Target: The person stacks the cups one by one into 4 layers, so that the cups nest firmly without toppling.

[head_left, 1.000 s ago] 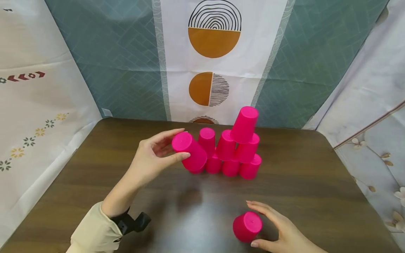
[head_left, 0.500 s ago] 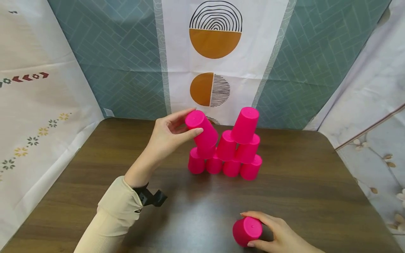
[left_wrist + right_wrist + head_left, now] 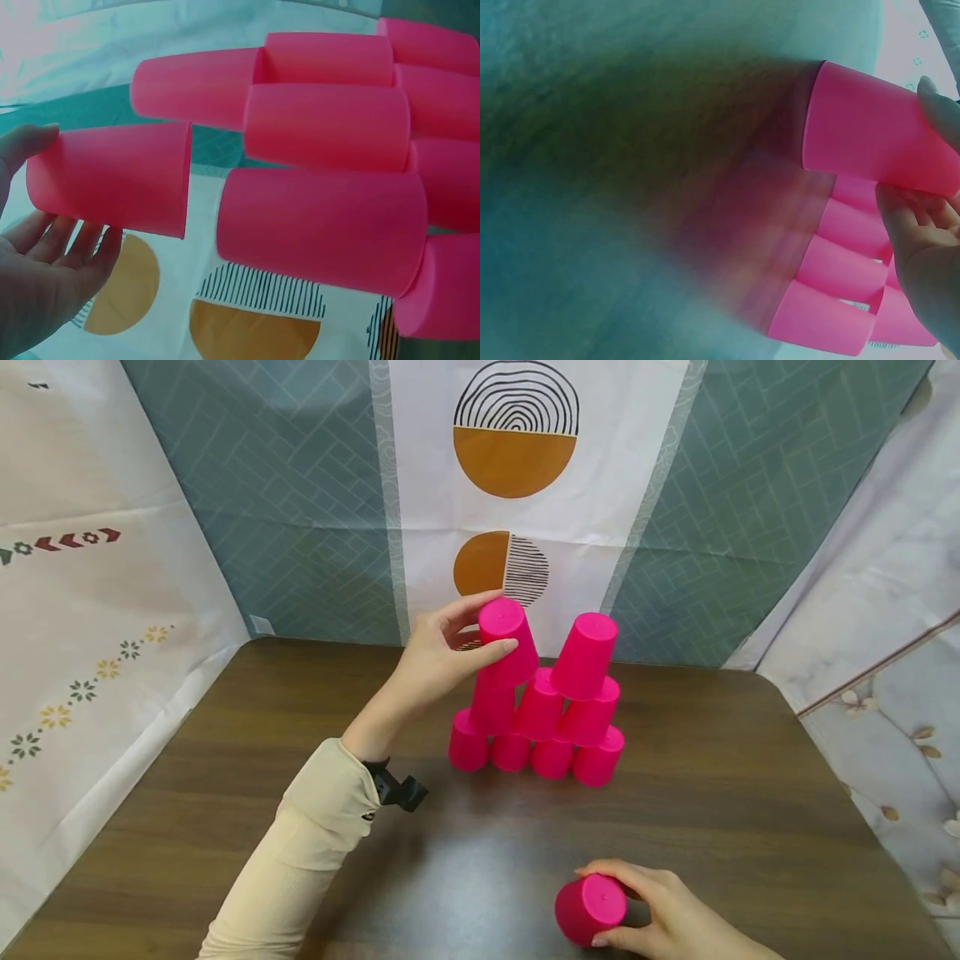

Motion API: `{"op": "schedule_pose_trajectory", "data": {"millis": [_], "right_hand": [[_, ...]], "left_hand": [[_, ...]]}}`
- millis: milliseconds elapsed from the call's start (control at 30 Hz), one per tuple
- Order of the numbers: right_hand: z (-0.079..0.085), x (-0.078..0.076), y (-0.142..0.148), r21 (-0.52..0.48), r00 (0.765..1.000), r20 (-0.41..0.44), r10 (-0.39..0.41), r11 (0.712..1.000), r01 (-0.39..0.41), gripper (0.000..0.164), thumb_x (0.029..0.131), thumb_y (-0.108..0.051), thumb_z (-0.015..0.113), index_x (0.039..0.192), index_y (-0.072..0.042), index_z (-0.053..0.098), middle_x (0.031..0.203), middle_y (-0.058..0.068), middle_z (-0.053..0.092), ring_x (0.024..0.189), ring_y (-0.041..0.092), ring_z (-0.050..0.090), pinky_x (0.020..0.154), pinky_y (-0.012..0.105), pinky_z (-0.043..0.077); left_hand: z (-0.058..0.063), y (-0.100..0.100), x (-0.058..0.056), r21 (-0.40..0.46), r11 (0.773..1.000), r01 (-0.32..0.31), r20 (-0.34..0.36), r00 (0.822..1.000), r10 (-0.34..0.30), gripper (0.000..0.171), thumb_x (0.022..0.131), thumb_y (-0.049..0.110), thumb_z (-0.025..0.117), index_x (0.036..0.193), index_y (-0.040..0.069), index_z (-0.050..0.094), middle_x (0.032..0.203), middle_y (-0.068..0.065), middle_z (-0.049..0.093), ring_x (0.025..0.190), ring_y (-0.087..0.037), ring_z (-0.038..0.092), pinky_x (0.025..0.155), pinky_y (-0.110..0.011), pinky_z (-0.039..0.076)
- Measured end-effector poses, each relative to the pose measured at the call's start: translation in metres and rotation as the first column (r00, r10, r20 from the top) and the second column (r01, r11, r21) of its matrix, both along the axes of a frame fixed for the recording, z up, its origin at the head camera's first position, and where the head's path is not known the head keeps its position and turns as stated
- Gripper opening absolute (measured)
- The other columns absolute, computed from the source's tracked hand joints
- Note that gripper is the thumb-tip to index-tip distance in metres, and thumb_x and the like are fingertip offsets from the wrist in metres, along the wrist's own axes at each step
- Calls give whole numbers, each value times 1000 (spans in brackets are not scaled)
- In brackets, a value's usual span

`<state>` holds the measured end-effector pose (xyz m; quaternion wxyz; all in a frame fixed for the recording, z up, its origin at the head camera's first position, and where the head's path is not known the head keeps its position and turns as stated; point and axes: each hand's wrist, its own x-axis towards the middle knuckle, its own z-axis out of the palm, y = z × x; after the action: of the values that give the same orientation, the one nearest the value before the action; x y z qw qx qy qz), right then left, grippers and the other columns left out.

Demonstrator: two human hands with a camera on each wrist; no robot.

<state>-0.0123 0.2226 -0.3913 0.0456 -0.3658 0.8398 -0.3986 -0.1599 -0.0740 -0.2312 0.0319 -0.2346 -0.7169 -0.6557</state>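
My left hand (image 3: 442, 652) pinches an upside-down pink cup (image 3: 510, 643) between thumb and fingers, up over the left part of a cup stack. In the left wrist view a gap shows between the rim of this held cup (image 3: 109, 180) and the nearest stacked cup (image 3: 322, 229). The stack has a bottom row (image 3: 468, 743) of several cups, a second row (image 3: 538, 706) of three, and one cup (image 3: 585, 656) on top at the right. Near the front, my right hand (image 3: 660, 910) grips another upside-down pink cup (image 3: 588, 910) by its sides, low at the tabletop.
The brown wooden table (image 3: 225, 777) runs back to a green and white cloth (image 3: 315, 527) hanging behind the stack. Pale patterned cloths hang at the left (image 3: 90, 610) and right (image 3: 885, 610). A black wrist camera (image 3: 397, 789) sits on the left wrist.
My left hand has raised its cup up and to the right, from beside the stack to above the second row. My right hand has closed its fingers round the front cup.
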Motion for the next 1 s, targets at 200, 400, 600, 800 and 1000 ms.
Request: {"op": "schedule_pose_trajectory", "data": {"millis": [200,400,600,800,1000], "right_hand": [[-6,2,3,-71,998,-56,11,997,-15,60,76,-21,77,128,-8,51,112,3,63,93,10,63,71,18,53],[-3,1,3,-35,1000,8,-6,999,6,58,76,-25,77,128,-13,52,111,2,64,94,8,62,69,23,55],[-2,-2,3,-39,998,-56,11,999,-13,60,74,-23,78,127,-11,52,110,4,65,94,9,63,71,18,53],[-4,-3,4,-40,999,-51,17,999,-19,61,74,-23,79,127,-10,52,109,7,65,94,9,63,71,18,53],[-5,-3,4,-53,1000,-1,18,998,-18,60,75,-22,78,127,-11,52,110,7,65,95,9,62,70,22,55]], "left_hand": [[-15,8,-18,-30,998,53,-13,998,-53,53,82,13,71,132,13,53,119,-4,60,104,-17,60,93,-31,48],[-27,11,-35,-66,996,64,14,998,-63,54,82,22,72,133,23,53,119,4,60,105,-14,59,89,-30,50],[-25,14,-39,-60,994,94,49,995,-91,55,82,24,72,133,23,53,117,4,61,105,-16,59,88,-31,50],[-25,13,-41,-69,992,102,56,994,-98,55,82,23,72,133,23,52,116,3,62,104,-15,59,87,-32,51],[-26,14,-43,-90,990,106,74,992,-99,55,82,25,72,133,25,52,115,4,63,104,-16,60,85,-33,52]]}}
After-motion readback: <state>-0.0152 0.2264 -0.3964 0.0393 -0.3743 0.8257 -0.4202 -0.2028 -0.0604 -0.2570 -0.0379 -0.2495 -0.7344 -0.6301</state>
